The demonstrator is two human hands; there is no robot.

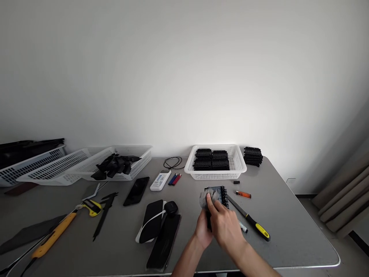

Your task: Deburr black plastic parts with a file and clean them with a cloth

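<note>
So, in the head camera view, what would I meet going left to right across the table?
Orange-handled tool, black caliper, black phone, white device, red lighter, gray cloth under a finger of the right hand, orange lighter.
</note>
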